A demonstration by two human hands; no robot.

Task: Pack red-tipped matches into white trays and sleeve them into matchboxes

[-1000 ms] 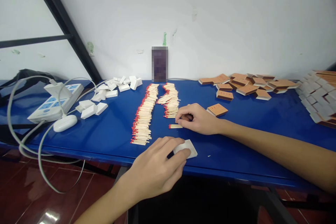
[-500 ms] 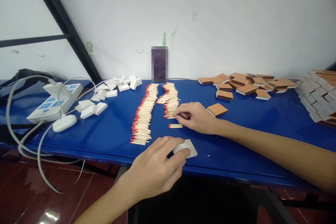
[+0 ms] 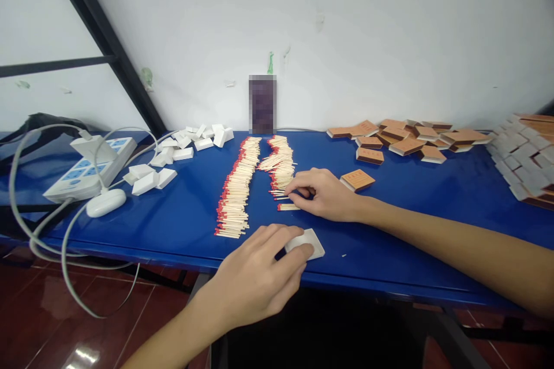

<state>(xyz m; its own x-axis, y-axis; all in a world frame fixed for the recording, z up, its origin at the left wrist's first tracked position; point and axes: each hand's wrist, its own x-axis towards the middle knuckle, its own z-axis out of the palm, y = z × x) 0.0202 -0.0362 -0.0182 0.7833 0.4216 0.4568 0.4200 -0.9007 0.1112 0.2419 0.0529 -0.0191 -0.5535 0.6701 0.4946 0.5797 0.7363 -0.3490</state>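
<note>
My left hand (image 3: 264, 277) is closed on a small white matchbox tray (image 3: 317, 244) near the table's front edge, thumb and fingers on its sides. My right hand (image 3: 322, 193) pinches at the near end of the right-hand row of matches (image 3: 283, 170). A match (image 3: 279, 198) with a red head lies at its thumb and index fingertips. Just in front of that row, a few matches (image 3: 288, 207) lie side by side. To the left stretches a longer row of red-headed matches (image 3: 236, 193). Beyond my right hand rests an orange matchbox sleeve (image 3: 358, 180).
White trays (image 3: 147, 177) lie at the back left, near a power strip (image 3: 93, 170) with cables. Several orange matchbox sleeves (image 3: 407, 146) are heaped at the back right, with stacked boxes (image 3: 526, 155) farther right. A pixelated dark rectangle (image 3: 262, 105) stands against the wall.
At my right fingertips, a match has separated slightly from the near end of the row, towards me. My left hand and the tray have hardly moved.
</note>
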